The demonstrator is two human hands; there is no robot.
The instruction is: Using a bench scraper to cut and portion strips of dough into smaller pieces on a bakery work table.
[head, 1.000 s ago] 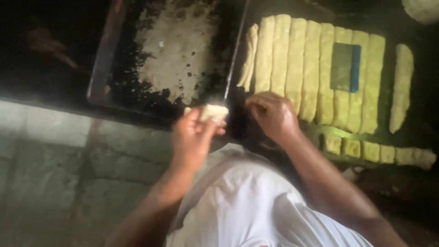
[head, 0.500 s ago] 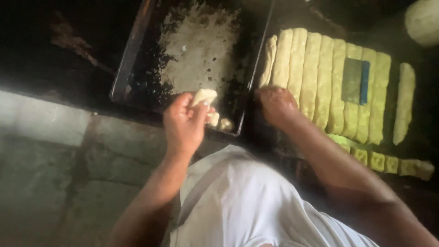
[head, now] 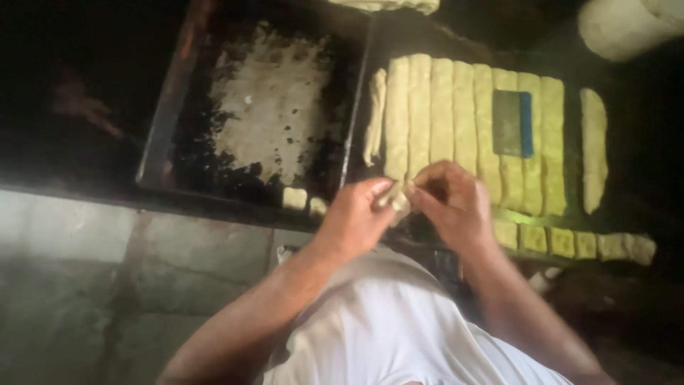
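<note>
Both hands, left hand [head: 356, 217] and right hand [head: 449, 203], now pinch one small pale dough piece [head: 399, 205] together; earlier cut pieces [head: 303, 200] lie on the dark floured baking tray [head: 167, 128] at nine o'clock.

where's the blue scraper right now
In the head view the blue scraper lies upper right, flat on the row of dough strips, beyond the right hand.

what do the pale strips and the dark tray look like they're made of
The pale yellow strips look like soft raw dough: matte, with rounded edges. The dark rectangular tray seems to be thin metal, blackened, with a whitish floury patch and a raised rim. The small piece between both hands looks like the same dough.
</note>
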